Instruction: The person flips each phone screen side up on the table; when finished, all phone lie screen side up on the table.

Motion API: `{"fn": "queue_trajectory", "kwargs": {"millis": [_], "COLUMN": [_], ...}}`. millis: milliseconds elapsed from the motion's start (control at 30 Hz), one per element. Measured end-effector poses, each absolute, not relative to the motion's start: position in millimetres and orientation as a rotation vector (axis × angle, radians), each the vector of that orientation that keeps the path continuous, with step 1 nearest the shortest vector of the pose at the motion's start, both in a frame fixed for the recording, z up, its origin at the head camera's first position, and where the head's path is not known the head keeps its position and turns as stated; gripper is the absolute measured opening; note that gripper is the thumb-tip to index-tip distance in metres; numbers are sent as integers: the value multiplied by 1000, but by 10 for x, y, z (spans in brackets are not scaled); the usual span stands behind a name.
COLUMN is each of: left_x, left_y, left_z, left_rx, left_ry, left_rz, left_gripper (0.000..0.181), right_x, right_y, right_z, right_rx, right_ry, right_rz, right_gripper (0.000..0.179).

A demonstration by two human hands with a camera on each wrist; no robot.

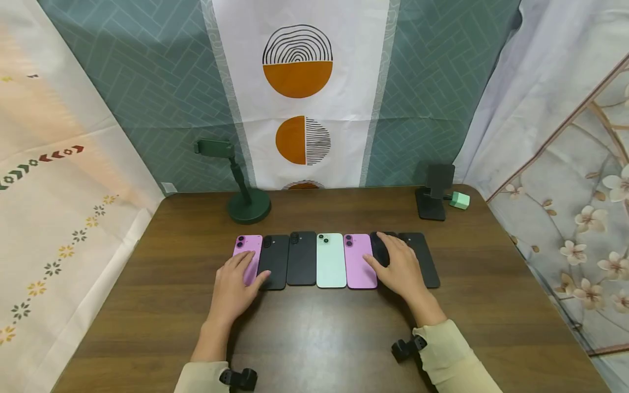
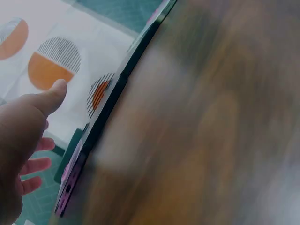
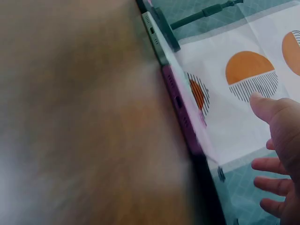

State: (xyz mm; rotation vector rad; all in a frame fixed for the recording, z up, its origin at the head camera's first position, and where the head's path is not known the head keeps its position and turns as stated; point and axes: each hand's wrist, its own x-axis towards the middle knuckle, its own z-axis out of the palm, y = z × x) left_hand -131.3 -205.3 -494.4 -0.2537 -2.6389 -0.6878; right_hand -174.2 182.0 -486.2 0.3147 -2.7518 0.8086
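Several smartphones lie face down, side by side in a row across the table. My left hand point(image 1: 235, 286) is over the left pink phone point(image 1: 251, 267), with its thumb at the lower part of the dark phone point(image 1: 275, 265) beside it. The left wrist view shows that hand point(image 2: 23, 126) with fingers spread. Further along are another dark phone point(image 1: 302, 262), a mint phone point(image 1: 331, 262) and a second pink phone point(image 1: 357, 267). My right hand point(image 1: 402, 267) covers much of a black phone point(image 1: 379, 251), its thumb by the second pink phone. A dark phone point(image 1: 426, 265) ends the row.
Behind the row stand a green phone stand point(image 1: 249, 204) at the left and a black stand point(image 1: 431, 207) at the right, with a mint-green block point(image 1: 460, 200) next to it. The wooden table point(image 1: 314, 338) meets a patterned cloth backdrop point(image 1: 162, 98) at its far edge.
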Motion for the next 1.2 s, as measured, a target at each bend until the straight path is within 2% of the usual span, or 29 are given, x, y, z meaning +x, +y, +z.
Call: {"fn": "queue_trajectory", "kwargs": {"millis": [267, 967, 1200], "left_x": [-1233, -1062, -1059], "left_y": [-2232, -2549, -2548], "left_z": [-5009, -5098, -5173], "left_rx": [-136, -50, -116], "left_ry": [-2666, -2753, -2727], "left_rz": [-764, -858, -881], "left_gripper": [65, 68, 58], "right_x": [-1873, -2130, -2176], "right_y": [1673, 1236, 1054], "right_z": [-4880, -5008, -4969], "right_rx": [338, 431, 493], "right_ry": [-2653, -2670, -2667], "right_rz": [954, 1123, 1161], "right_gripper": [58, 53, 52]}}
